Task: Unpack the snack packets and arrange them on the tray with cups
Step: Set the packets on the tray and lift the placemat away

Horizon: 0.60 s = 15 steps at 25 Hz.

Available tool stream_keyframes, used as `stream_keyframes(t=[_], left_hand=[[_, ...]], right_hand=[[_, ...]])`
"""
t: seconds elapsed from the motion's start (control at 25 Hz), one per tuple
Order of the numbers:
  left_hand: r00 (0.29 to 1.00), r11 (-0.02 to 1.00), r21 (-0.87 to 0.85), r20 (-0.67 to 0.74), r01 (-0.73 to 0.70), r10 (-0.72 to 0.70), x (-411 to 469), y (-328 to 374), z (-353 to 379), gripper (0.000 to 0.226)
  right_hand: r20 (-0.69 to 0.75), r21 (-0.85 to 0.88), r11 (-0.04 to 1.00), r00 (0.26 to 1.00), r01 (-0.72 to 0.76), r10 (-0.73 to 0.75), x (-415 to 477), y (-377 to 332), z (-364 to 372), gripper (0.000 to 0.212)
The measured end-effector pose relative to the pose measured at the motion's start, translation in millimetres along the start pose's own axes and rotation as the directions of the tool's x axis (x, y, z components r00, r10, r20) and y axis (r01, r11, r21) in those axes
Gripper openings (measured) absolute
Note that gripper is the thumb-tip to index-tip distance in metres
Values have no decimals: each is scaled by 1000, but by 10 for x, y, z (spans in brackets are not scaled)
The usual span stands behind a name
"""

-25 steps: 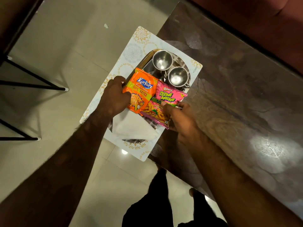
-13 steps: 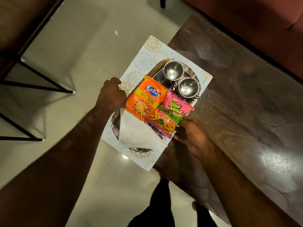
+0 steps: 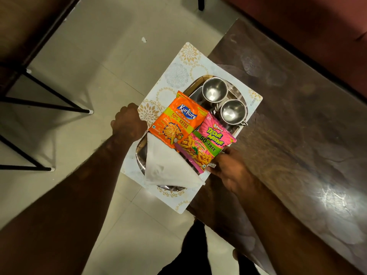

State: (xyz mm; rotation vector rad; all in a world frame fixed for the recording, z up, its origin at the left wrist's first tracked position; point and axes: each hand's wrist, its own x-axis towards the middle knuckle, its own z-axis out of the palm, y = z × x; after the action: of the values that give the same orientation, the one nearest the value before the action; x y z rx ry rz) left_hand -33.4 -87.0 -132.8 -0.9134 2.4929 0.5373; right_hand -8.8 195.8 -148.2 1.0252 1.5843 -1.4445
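Observation:
A steel tray (image 3: pixel 141 155) rests on a white patterned mat (image 3: pixel 178 76) that overhangs the table's left edge. Two empty steel cups (image 3: pixel 214 91) (image 3: pixel 233 111) stand at the tray's far end. An orange Kurkure packet (image 3: pixel 178 122) and a pink Bingo packet (image 3: pixel 208 145) lie side by side on the tray, with a folded white napkin (image 3: pixel 164 168) nearer me. My left hand (image 3: pixel 128 122) grips the tray's left edge beside the orange packet. My right hand (image 3: pixel 228 167) grips the right edge by the pink packet's corner. Whether the tray is lifted I cannot tell.
The dark wooden table (image 3: pixel 297 126) stretches to the right, with a maroon sofa (image 3: pixel 297 26) behind it. Black metal furniture legs (image 3: pixel 49 104) stand on the tiled floor at left. My legs (image 3: pixel 188 255) are below the mat.
My left hand has come off the orange packet and gone to the tray's left edge. My right hand has let go of the pink packet and taken the right edge.

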Motion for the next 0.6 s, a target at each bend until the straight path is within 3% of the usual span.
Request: stream_keyframes(t=[0.16, 0.32, 0.6], left_hand=[[999, 990, -133, -26, -47, 44, -66, 16, -66, 23], [989, 995, -54, -125, -81, 74, -181, 96, -222, 26], [972, 985, -6, -162, -174, 171, -353, 212, -775, 29]], right_hand=[[17, 28, 999, 999, 28, -29, 17, 5, -8, 27], [26, 32, 999, 1000, 17, -18, -34, 34, -106, 29], [7, 54, 998, 999, -32, 32, -127, 80, -315, 18]])
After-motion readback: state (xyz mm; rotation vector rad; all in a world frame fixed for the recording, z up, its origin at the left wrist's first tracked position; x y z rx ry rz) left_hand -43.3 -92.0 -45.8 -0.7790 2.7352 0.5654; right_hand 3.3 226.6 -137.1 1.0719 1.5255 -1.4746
